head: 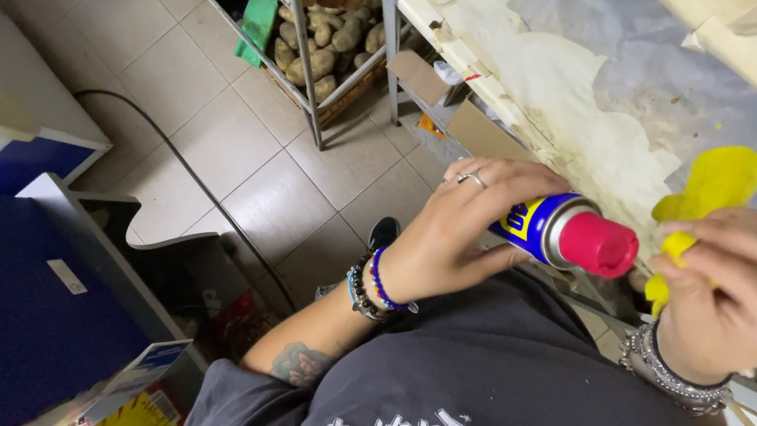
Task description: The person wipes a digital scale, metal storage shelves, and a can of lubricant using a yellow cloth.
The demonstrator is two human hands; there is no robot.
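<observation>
Bench (682, 84) fills the right side: grey metal top, peeling cream covering along its edge, worn and patchy. Tiled floor (213, 128) to the left, with a wire shelf (301, 43) of potatoes (322, 45) behind and a black cable (190, 172) running across the tiles.

Spray can (558, 230): blue and yellow body, pink cap, lying roughly level over the bench edge, cap end pointing right. Left hand (452, 232) is wrapped round the body, grip closed on it, thumb under, fingers over the top. Likely rigid thin metal, light to moderate weight depending on fill, smooth painted wall so a bit slippery if oily. Best hold is mid-body as now; the cap looks like it would pop off if pulled on.

Yellow cloth (713, 185): right hand (746, 297) has it pinched, grip closed around a bunched part, loose end flopping up onto the bench just beside the can's cap. Looks soft, limp and very light, with no fixed shape; grab a wad of it, not an edge.

Rings on both hands, bead bracelets (370, 285) on the left wrist.
</observation>
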